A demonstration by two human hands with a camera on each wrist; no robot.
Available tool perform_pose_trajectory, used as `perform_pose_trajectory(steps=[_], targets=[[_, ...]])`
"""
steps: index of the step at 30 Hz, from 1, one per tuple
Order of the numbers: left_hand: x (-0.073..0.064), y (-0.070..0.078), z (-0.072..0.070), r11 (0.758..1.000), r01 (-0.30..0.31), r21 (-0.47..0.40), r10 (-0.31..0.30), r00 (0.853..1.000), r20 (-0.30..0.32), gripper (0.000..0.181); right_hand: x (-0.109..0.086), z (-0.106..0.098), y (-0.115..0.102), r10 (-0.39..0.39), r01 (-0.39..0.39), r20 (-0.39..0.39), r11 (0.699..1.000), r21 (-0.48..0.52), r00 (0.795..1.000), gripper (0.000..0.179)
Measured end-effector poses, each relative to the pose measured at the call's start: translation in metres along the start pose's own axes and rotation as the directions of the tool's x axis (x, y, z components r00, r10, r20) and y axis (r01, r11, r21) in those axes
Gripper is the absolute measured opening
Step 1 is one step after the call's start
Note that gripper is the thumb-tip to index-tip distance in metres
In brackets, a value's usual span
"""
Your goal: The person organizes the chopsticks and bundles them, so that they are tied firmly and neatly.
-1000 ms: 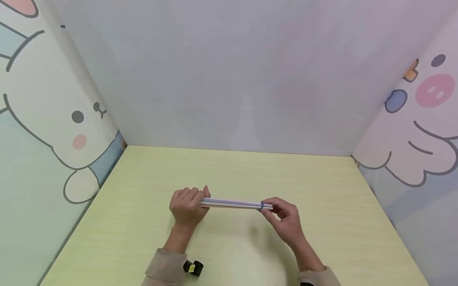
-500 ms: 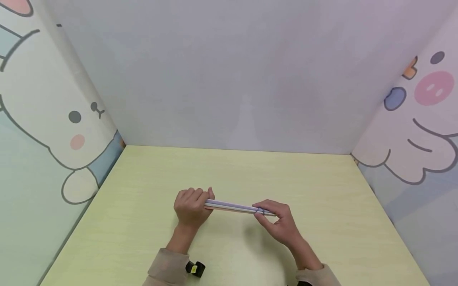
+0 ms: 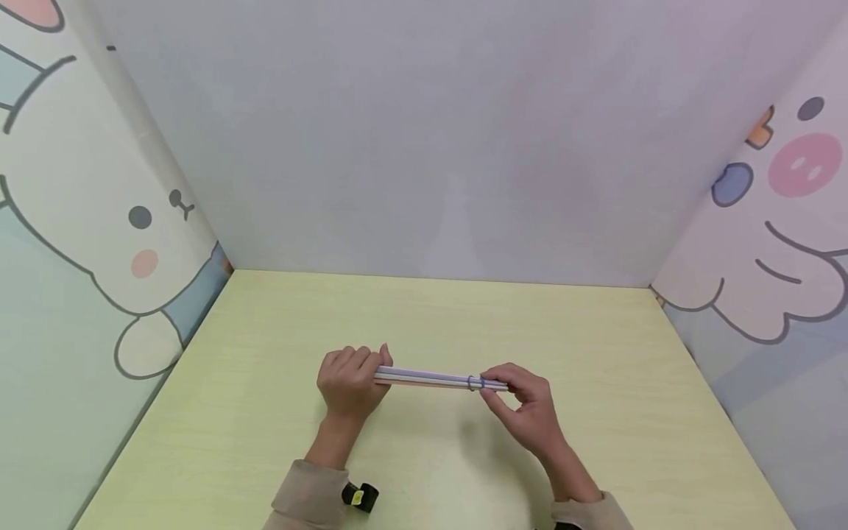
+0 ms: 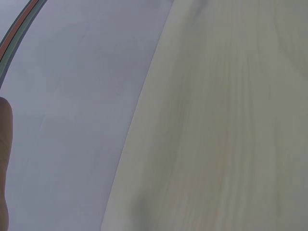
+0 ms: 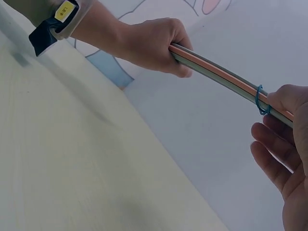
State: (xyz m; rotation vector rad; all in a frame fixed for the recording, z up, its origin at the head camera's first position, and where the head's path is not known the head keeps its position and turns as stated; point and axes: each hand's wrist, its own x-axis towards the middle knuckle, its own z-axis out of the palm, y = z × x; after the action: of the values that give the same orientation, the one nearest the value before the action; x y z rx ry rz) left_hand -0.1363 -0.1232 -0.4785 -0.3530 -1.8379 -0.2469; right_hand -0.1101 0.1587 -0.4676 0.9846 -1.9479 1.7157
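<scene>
Over the counter (image 3: 424, 316), the left hand (image 3: 350, 379) grips 1 end of the sticks (image 3: 424, 378) and the right hand (image 3: 535, 412) pinches near the other, where the blue band (image 3: 471, 383), partly hidden 1 second ago, now shows 2 loops, so the bundling seems further along.

A person's left hand (image 3: 347, 379) grips, knuckles up, while the right hand (image 3: 530, 412) (thumb opposite forefinger) pinches.
</scene>
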Motion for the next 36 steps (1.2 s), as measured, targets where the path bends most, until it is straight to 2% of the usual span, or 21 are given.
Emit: perform_pose_trajectory(steps=[4, 7, 12, 15, 21, 29, 36], targets=[[-0.0006, 0.0024, 0.0003, 1.000, -0.006, -0.009, 0.006, 1.000, 0.009, 0.034, -0.0005, 0.0037, -0.0005, 0.057, -0.055, 0.056, 0.998, -0.038, 0.997, 0.036], [-0.0008, 0.0030, 0.0006, 1.000, -0.022, -0.007, 0.023, 1.000, 0.014, 0.034, -0.0011, 0.0057, 0.0005, 0.074, -0.066, 0.078, 0.993, -0.097, 0.994, 0.036], [-0.0002, 0.0020, 0.0000, 1.000, -0.019, -0.004, 0.019, 1.000, 0.013, 0.034, -0.0016, 0.0037, 0.0025, 0.025, -0.021, 0.028, 0.993, -0.119, 0.999, 0.048], [0.0005, 0.0023, -0.0005, 1.000, -0.009, -0.008, 0.010, 1.000, 0.021, 0.034, -0.0003, 0.0032, 0.0022, -0.023, 0.022, -0.003, 0.990, -0.137, 1.000, 0.048], [0.0009, 0.0061, -0.0007, 1.000, -0.020, -0.020, 0.021, 0.999, 0.045, 0.033, 0.0059, 0.0081, -0.0019, -0.098, 0.111, 0.073, 0.973, -0.202, 0.993, 0.037], [-0.0011, 0.0040, -0.0011, 1.000, -0.025, -0.014, 0.025, 0.998, 0.054, 0.033, 0.0031, 0.0043, 0.0001, -0.100, 0.104, 0.029, 0.974, -0.200, 0.995, 0.035], [-0.0030, -0.0010, -0.0019, 1.000, -0.006, -0.005, 0.006, 0.999, 0.050, 0.034, 0.0016, 0.0009, 0.0006, -0.078, 0.077, 0.003, 0.981, -0.175, 0.997, 0.021]])
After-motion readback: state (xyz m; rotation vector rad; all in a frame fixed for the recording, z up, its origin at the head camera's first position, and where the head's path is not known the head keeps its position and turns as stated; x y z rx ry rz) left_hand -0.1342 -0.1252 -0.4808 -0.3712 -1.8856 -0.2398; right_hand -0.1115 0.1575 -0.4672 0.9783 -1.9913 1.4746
